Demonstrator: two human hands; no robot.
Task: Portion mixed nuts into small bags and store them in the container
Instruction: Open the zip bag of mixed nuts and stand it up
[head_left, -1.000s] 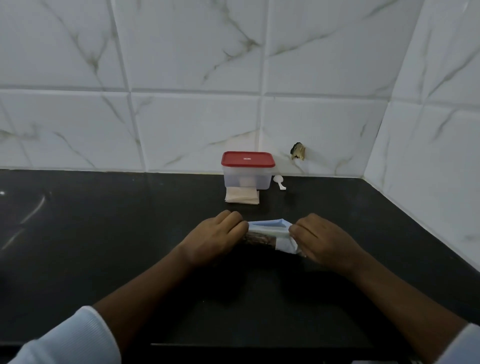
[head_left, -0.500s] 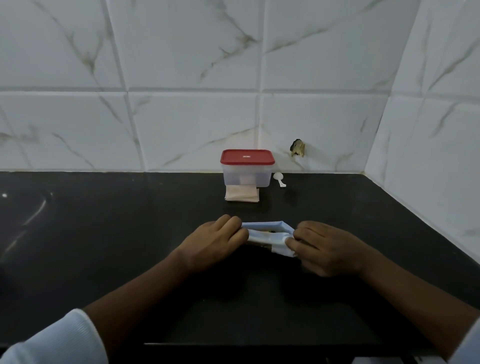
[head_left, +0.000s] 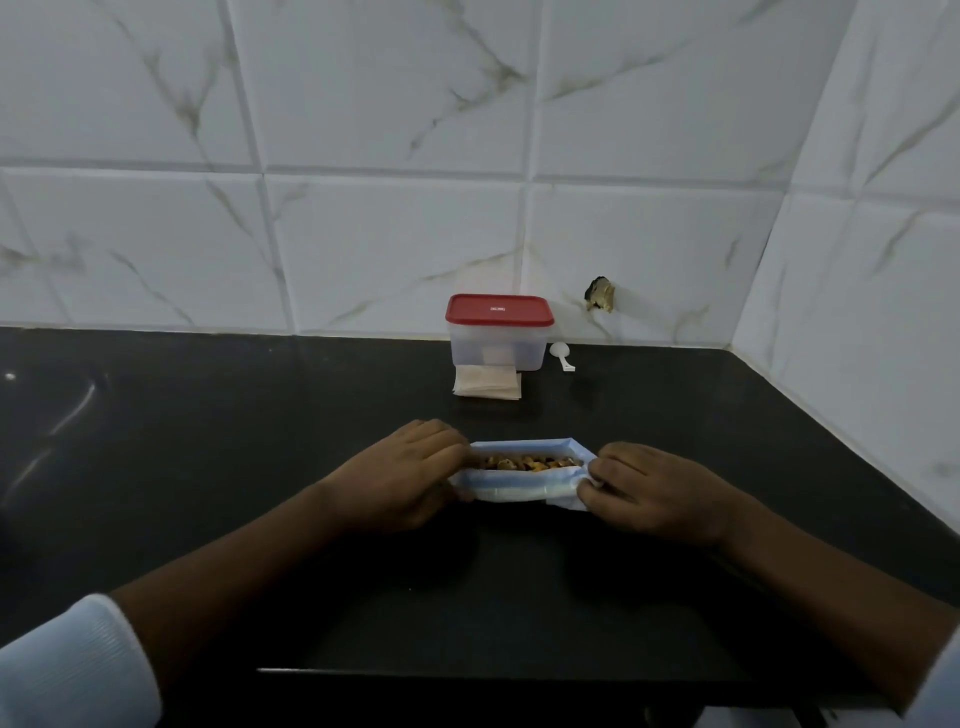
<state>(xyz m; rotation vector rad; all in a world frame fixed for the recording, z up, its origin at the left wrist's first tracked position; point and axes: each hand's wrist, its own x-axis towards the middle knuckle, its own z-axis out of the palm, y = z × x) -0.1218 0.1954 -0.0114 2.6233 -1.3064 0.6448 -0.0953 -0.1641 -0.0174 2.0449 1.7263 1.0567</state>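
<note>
The left hand (head_left: 410, 478) curls its fingers round the left end of the nut pouch (head_left: 519, 488), and the right hand (head_left: 654, 493) pinches the right end between thumb and fingers. Both grip it, and its mouth stands spread between them. The pouch sits on the black counter (head_left: 208, 493) close in front of the person, opening upward, with the mixed nuts (head_left: 524, 461) showing in the slot. It looks like thin, soft film that would sag and fold wherever it is not held. The loose nuts put the weight low, and they would probably shift and pour out if the mouth tipped. The folded rim at the two ends looks the surest place to hold, since the smooth sides may slip. Farther back, a flat stack of beige small bags (head_left: 487, 382) lies just in front of the clear container (head_left: 496, 353), whose red lid (head_left: 498, 310) is on. A white scoop (head_left: 562, 356) lies just to its right, by the foot of the tiled wall (head_left: 363, 234).
</note>
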